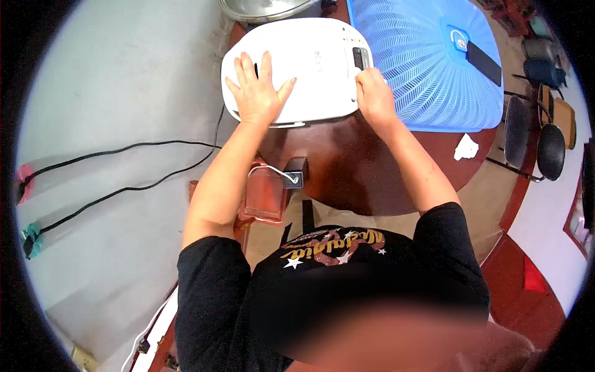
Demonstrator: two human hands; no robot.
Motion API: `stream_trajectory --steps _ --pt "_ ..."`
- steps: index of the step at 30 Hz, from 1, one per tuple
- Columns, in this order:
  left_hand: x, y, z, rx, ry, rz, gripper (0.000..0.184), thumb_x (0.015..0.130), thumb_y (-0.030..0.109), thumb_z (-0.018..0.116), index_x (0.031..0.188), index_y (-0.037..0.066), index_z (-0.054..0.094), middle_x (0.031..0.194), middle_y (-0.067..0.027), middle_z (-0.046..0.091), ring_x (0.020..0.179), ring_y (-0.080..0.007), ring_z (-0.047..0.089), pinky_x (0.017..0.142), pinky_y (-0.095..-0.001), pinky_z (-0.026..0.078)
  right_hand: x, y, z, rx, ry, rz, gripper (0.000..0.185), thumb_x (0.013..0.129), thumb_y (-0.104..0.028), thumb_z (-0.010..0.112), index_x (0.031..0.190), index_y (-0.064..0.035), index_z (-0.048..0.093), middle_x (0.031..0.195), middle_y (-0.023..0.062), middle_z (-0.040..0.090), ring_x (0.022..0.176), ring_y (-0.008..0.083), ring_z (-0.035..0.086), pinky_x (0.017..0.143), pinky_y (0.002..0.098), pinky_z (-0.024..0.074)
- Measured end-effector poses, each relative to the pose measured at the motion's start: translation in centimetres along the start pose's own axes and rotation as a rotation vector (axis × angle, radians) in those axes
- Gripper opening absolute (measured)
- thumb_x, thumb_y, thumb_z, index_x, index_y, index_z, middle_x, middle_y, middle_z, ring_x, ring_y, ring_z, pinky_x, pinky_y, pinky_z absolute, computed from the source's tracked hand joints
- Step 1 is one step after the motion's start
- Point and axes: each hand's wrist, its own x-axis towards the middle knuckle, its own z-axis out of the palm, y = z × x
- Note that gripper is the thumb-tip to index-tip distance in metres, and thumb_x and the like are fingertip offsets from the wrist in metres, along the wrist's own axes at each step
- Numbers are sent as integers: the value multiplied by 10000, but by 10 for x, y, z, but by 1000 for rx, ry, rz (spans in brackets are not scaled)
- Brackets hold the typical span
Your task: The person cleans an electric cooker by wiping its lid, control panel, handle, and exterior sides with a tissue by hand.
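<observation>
A white appliance with a rounded lid (310, 68) and a small dark display stands on the reddish-brown table (347, 167). My left hand (257, 93) lies flat on the left part of the lid, fingers spread. At the appliance's right edge, just below the display, is my right hand (375, 93), its fingers curled in against the edge; whatever they grip there is hidden. The lid looks closed.
A blue mesh cover (427, 68) with a dark phone (484, 63) on it sits to the right. Behind is a metal bowl (266, 8). Nearer are a crumpled white tissue (466, 147) and a black power block (295, 172). Black cables (130, 146) run left.
</observation>
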Motion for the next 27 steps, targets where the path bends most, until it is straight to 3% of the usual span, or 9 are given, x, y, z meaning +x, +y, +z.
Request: stream_trajectory --steps 2,6,10,15,20,27 --pt "-1 0 -3 -12 -8 -14 777 798 555 589 1405 130 353 1444 -280 241 1363 -425 194 1003 -655 217 7 8 4 -4 46 -129 42 862 -50 542 872 -10 532 835 185 527 792 390 533 693 437 448" --pt "0 -3 -3 -13 5 -6 774 792 550 595 1399 129 365 1445 -274 247 1364 -424 194 1006 -652 210 57 14 12 -47 8 -57 124 863 -85 461 919 -35 559 945 202 549 880 405 556 753 474 460" --pt "-1 -1 -2 -28 15 -20 771 787 552 597 1393 129 375 1444 -271 252 1362 -419 201 1008 -647 205 97 24 21 -97 21 -76 109 862 -100 489 908 -41 568 932 204 565 873 403 565 753 452 468" --pt "-3 -4 3 -35 57 -33 758 784 565 595 1380 140 394 1433 -263 276 1359 -413 211 1006 -642 205 125 6 28 -11 -114 -218 84 836 -100 550 901 -54 578 936 168 590 881 382 577 773 436 470" --pt "-4 -4 7 -77 80 -43 757 779 579 595 1376 155 403 1425 -256 293 1357 -404 219 1005 -644 205 86 -35 18 -281 -260 -338 157 857 -123 450 906 -47 579 923 163 593 891 353 584 769 429 483" --pt "-4 -6 9 -44 115 -55 760 783 601 572 1383 164 409 1433 -259 292 1354 -399 230 1004 -648 212 0 -39 -6 -149 -378 -506 76 773 -68 521 839 -38 544 830 150 546 846 336 569 718 424 476"
